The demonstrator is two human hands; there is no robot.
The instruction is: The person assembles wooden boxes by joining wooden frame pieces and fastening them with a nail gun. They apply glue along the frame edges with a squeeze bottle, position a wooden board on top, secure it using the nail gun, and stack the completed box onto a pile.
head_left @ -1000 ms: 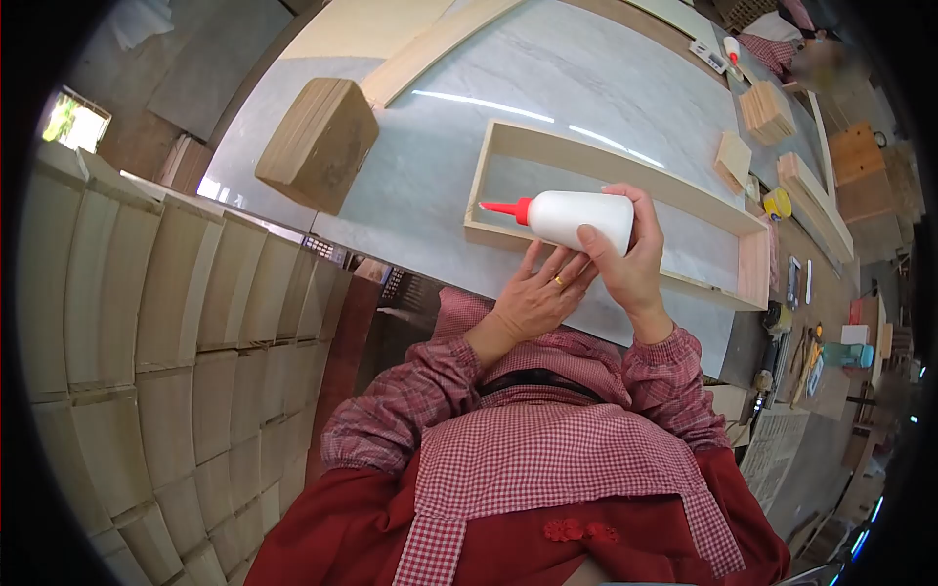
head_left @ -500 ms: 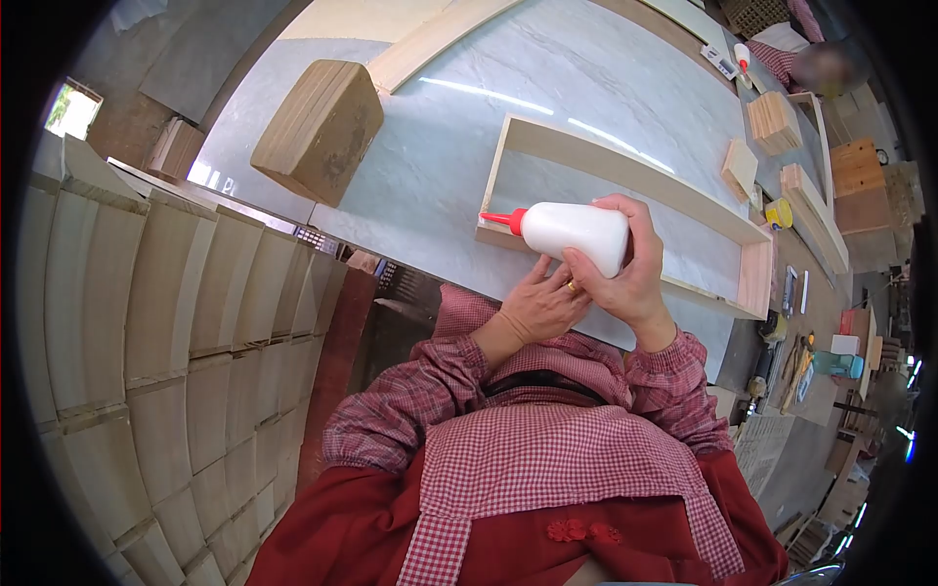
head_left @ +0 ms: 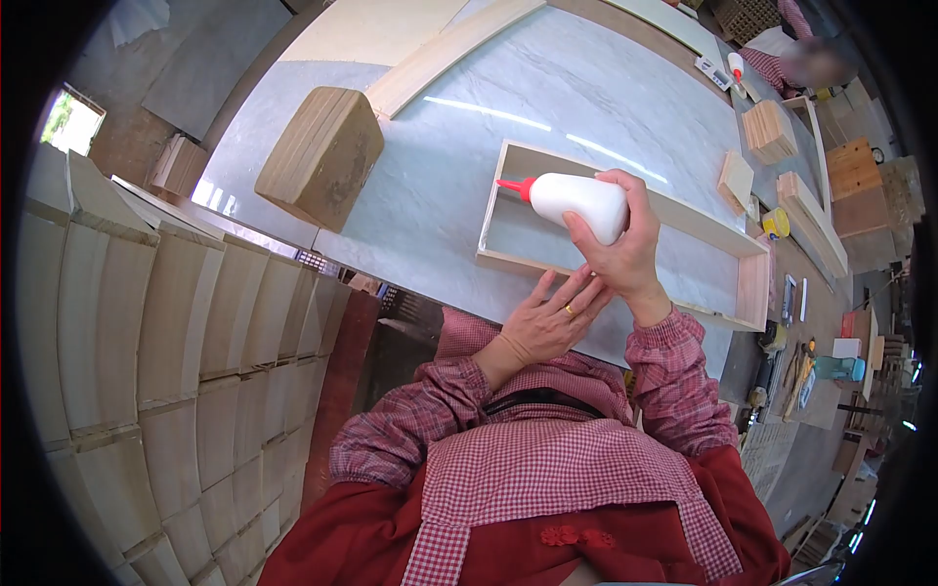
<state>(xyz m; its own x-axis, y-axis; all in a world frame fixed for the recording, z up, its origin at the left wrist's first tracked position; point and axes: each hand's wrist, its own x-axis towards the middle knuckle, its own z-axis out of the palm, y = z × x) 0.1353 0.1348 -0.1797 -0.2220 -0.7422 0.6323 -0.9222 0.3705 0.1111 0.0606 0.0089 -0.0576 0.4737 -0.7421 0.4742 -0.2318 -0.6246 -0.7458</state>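
Observation:
My right hand (head_left: 633, 239) is wrapped round a white glue bottle (head_left: 576, 203) with a red nozzle, tipped onto its side. The nozzle points left, its tip close to the short left end of a long rectangular wooden frame (head_left: 757, 278) on the table. Whether the tip touches the wood I cannot tell. My left hand (head_left: 552, 317), with a ring on one finger, has its fingers stretched out against the near long side of the frame, just below the bottle. Part of that near side is hidden behind my hands.
A thick wooden block (head_left: 322, 156) stands left on the marble-patterned table (head_left: 430, 186), near a long board (head_left: 449, 59). Stacked wooden pieces (head_left: 107, 313) fill the left side below. At right lie small wood stacks (head_left: 769, 132), a yellow tin (head_left: 776, 223) and tools. Another person (head_left: 782, 63) is at far right.
My right hand has moved the glue bottle away from the frame's near left corner, farther along its left end. My left hand has shifted slightly right, its fingers more spread.

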